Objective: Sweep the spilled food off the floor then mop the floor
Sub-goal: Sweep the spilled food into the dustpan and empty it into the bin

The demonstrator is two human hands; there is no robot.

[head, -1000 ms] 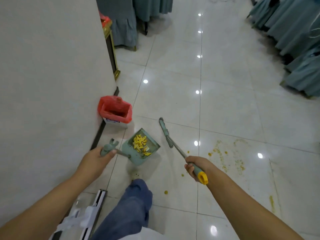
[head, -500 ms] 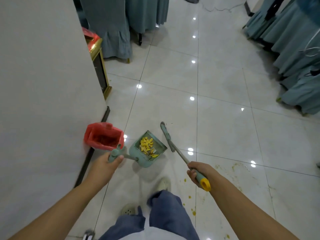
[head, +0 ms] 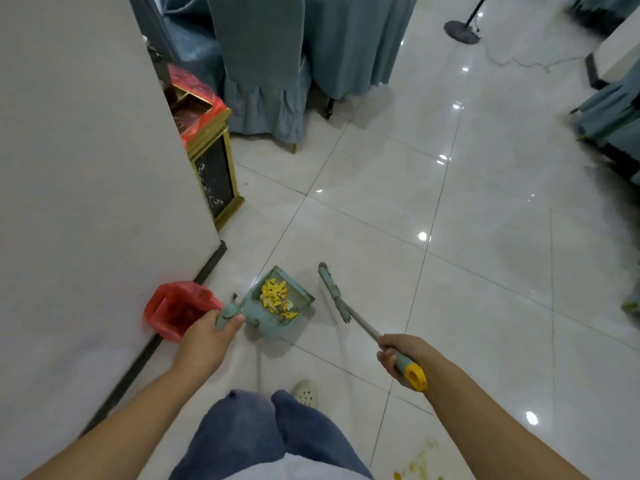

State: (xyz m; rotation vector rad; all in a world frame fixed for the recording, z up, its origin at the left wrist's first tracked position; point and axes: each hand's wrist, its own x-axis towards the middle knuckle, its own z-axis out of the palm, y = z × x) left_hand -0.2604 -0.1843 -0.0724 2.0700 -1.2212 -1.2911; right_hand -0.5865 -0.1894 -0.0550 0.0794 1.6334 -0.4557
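1. The spilled food (head: 275,297), a heap of yellow pieces, lies inside the pale green dustpan (head: 292,308), which is tilted with its open mouth facing away from the person, over the white tiled floor (head: 485,254).
2. The left hand (head: 207,337) grips the dustpan's handle, with the fingers and thumb curled round it.
3. The right hand (head: 398,351) is wrapped round the shaft of the broom (head: 334,292), just above its yellow end cap (head: 415,375). The broom head points forward and lies just to the right of the dustpan, apart from it.
4. Yellow smears and crumbs (head: 415,467) mark the tiles at the bottom edge, near the right forearm and well apart from the dustpan.
5. A small bin lined with a red bag (head: 173,310) stands against the white wall (head: 86,168), just to the left of the left hand.
6. The person's blue trouser legs (head: 242,434) and one pale perforated shoe (head: 304,393) show below the dustpan.
7. Further along the wall stands a dark, gold-framed bin (head: 214,174) with a red liner.
8. Beyond it are a chair in a blue cover (head: 263,64) and a blue tablecloth (head: 353,39).
9. A round stand base (head: 462,31) with a trailing cable sits at the top right.
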